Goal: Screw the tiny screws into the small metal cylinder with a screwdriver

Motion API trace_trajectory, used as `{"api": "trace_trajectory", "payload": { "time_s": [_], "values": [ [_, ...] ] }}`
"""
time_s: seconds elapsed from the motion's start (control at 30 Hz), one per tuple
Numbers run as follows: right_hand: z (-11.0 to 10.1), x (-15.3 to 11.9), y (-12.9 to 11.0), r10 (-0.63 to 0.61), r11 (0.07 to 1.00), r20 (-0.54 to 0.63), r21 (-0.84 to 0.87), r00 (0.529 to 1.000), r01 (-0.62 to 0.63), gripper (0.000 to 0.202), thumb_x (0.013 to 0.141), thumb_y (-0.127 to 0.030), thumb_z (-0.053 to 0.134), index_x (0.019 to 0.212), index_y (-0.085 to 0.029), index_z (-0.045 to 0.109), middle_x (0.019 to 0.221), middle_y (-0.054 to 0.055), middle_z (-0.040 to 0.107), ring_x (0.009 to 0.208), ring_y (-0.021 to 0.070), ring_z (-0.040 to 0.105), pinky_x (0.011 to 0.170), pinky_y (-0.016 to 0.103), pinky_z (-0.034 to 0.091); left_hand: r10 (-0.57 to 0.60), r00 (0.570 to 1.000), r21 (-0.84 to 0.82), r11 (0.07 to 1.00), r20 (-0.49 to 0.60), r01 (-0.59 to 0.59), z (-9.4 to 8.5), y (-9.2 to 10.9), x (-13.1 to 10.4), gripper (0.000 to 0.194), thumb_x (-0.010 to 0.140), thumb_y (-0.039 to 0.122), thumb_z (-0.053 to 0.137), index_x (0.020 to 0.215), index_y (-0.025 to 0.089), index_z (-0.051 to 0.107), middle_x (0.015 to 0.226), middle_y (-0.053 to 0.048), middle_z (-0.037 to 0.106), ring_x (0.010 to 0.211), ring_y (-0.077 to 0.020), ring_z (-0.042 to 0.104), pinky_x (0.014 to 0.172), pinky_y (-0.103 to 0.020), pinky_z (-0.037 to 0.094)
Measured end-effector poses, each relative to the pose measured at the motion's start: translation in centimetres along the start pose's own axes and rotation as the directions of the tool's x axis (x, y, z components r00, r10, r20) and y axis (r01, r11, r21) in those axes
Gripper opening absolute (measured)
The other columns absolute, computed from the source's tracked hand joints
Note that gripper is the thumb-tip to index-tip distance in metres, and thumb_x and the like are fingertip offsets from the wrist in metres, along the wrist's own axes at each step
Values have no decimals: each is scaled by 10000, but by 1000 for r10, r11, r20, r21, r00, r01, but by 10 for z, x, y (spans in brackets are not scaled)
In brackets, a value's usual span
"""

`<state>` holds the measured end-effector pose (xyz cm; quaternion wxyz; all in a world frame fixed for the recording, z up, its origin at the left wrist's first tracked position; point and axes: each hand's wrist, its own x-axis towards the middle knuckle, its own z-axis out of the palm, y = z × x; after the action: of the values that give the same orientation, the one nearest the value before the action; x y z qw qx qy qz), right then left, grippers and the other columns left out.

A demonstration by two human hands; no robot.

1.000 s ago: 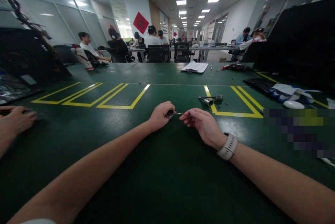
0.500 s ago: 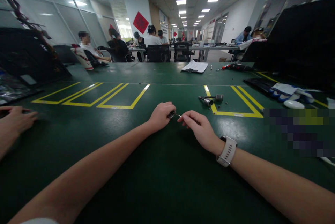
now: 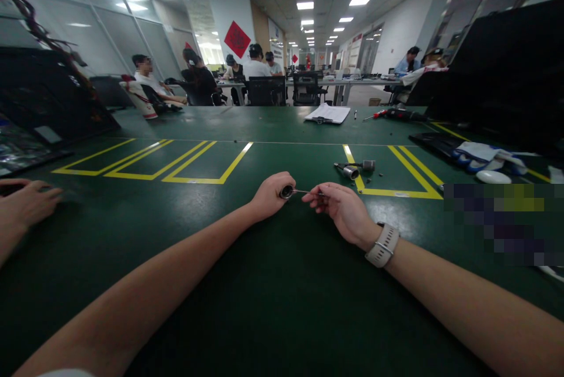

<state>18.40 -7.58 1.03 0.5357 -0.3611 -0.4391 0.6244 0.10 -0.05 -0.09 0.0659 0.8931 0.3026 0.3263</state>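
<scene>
Near the middle of the green table (image 3: 198, 306), my left hand (image 3: 271, 196) is closed round a small round metal part (image 3: 286, 191), its open end facing me. My right hand (image 3: 341, 206), with a pale watch strap on the wrist, pinches a thin metal tool (image 3: 301, 191). The tool's tip reaches the rim of the round part; whether it goes inside cannot be made out. Beyond my right hand, two metal cylindrical parts with dark stems (image 3: 351, 172) lie by the yellow tape, with several tiny dark bits beside them.
Another person's hand (image 3: 30, 204) rests at the left edge. A clipboard with paper (image 3: 328, 113), a red and black screwdriver (image 3: 399, 114) and a blue-white glove (image 3: 489, 157) lie farther back. A white oval object (image 3: 493, 177) is at right. People sit beyond the table.
My right hand has turned and shifted slightly right, showing more of the palm side and more of the thin tool. The round part in my left hand has tilted slightly towards me.
</scene>
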Motion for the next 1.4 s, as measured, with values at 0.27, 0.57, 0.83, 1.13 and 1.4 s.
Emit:
{"api": "trace_trajectory", "payload": {
  "time_s": [0.27,0.57,0.83,1.13,1.4],
  "values": [
    [7,-12,0,-285,834,95,-466,954,295,209,854,-287,489,786,-195,663,813,43,652,747,173,553,675,325,405,-2,999,136,991,32,-3,0,1,-1,99,753,81,523,694,160,523,693,0,518,659,-134,493,614,-257,351],
    [3,-6,0,-185,930,68,-309,980,197,205,833,-291,505,749,-187,659,797,50,675,734,170,564,683,328,418,6,999,182,983,46,-14,0,0,-2,117,731,48,507,722,161,539,708,-9,539,682,-148,509,636,-273,357],
    [4,-4,1,-117,978,-1,-173,993,115,170,789,-277,538,702,-184,650,762,51,682,687,156,550,666,324,402,8,999,161,987,45,-15,0,2,0,116,738,50,522,703,160,526,690,3,510,667,-136,491,626,-262,353],
    [2,-5,3,-150,974,20,-171,989,151,178,807,-274,530,717,-184,654,767,50,688,684,156,554,661,321,404,-39,999,39,998,-16,40,0,-2,0,127,787,149,555,677,163,492,675,14,476,632,-120,469,585,-244,353],
    [-1,-3,8,-218,966,12,-141,976,218,186,808,-255,525,692,-179,649,716,41,688,662,158,563,645,317,410,-76,996,-6,997,-41,76,2,-6,2,148,760,149,598,668,162,483,662,27,469,624,-115,459,586,-239,350]
  ]
}}
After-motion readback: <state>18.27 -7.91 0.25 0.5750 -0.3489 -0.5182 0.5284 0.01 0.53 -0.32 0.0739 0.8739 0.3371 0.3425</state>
